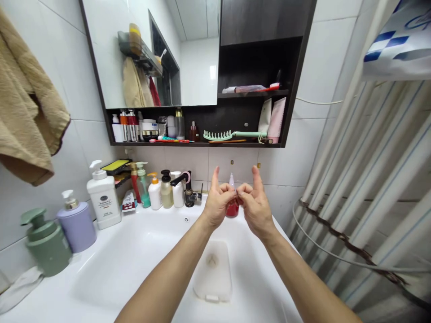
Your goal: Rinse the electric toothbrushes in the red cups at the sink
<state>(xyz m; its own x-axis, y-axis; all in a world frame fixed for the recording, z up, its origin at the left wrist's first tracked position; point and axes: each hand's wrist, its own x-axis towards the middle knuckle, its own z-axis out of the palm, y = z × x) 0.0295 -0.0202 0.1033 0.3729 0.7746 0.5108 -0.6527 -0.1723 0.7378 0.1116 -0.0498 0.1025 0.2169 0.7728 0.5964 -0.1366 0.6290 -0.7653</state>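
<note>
Above the back rim of the white sink (148,251), my left hand (218,199) and my right hand (256,202) meet at their curled fingers and thumbs. Both hands are closed, with one finger on each pointing straight up. Whatever might be pinched where they meet is hidden or too small to make out. Right behind the hands stands a bottle with red liquid (232,210) and a clear pointed top, partly covered by them. Below my forearms, a translucent white plastic box or lid (215,285) lies in the basin.
A black faucet (189,190) stands left of my hands. Several pump bottles line the left rim, among them a purple bottle (78,226) and a green bottle (50,249). A mirror cabinet (198,144) hangs above; pipes (367,197) run on the right.
</note>
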